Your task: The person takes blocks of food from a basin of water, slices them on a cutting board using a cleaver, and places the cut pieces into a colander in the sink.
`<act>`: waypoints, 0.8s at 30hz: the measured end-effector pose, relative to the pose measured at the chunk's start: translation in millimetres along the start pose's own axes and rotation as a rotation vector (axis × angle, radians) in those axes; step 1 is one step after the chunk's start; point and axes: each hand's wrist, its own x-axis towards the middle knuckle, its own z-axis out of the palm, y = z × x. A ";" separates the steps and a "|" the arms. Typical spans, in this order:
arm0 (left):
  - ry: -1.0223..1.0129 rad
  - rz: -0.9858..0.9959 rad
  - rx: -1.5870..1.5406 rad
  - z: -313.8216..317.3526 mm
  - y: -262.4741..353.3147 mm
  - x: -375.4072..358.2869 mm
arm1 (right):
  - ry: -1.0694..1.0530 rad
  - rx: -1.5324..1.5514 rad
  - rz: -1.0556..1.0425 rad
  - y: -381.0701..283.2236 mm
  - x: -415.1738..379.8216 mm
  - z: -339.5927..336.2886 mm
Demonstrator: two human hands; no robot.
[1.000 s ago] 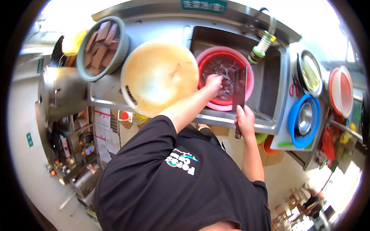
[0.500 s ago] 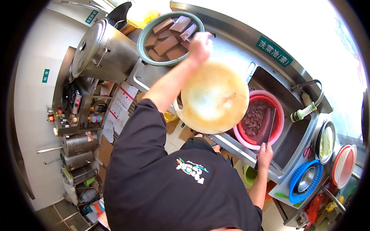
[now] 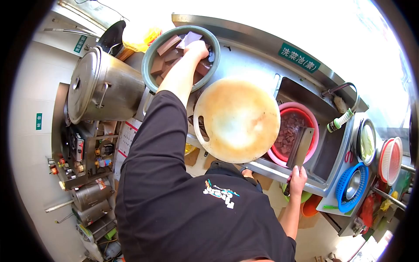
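My left hand (image 3: 197,49) is inside the green tub (image 3: 146,61), closed around a pale purple block of blood curd (image 3: 188,39); its fingertips are partly hidden. More brownish blocks (image 3: 168,45) lie in the tub. My right hand (image 3: 298,179) grips the handle of a cleaver (image 3: 302,146), whose broad blade reaches over a red basin (image 3: 314,126) set in a pink one (image 3: 279,107). Small cut cubes (image 3: 286,137) fill the red basin. Between the hands sits a round, worn chopping board (image 3: 238,120) with nothing on it.
The sink (image 3: 327,153) holds the basins, below a hose-ended tap (image 3: 342,120). At the right stand a blue basket (image 3: 340,185), a steel bowl (image 3: 352,185) and pink and white strainers (image 3: 390,161). A large lidded pot (image 3: 118,87) stands left of the tub.
My left hand has moved from the tub's rim into the tub and onto a block. The cleaver has tilted, its blade face turning more toward me. The view has shifted slightly.
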 end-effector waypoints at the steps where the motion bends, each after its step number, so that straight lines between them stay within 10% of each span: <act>1: 0.002 0.004 0.001 3.4 -0.3 -1.0 | 0.004 0.003 -0.001 1.5 0.5 1.3; 13: -0.028 0.096 0.125 6.3 -6.5 1.9 | 0.043 0.102 0.008 -9.9 1.5 23.3; 19: 0.251 0.072 -0.193 -6.5 -28.9 -15.7 | 0.041 0.104 0.009 -8.2 2.8 26.3; 24: 0.105 0.113 -0.562 -10.1 -81.2 -21.1 | 0.025 0.121 -0.013 -3.6 6.0 24.0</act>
